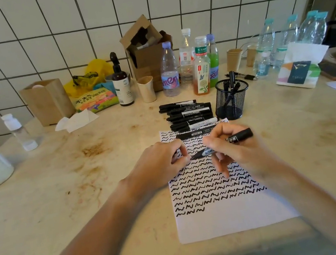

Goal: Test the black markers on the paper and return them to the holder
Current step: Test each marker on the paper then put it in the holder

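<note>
A black marker [221, 146] is gripped in the curled fingers of the right hand [236, 151], held above the paper [233, 216] with its tip pointing left. That tip is met by the left hand [159, 162], whose fingers are curled and pinched around something dark; what it is cannot be told. The paper lies flat on the worktop [83, 186], covered in rows of black squiggles. A marker row [189, 116] lies just beyond the paper's far edge, with one loose marker [195, 134] resting on the paper. The mesh holder [231, 101] stands just beyond the paper's far right corner, with markers standing in it.
</note>
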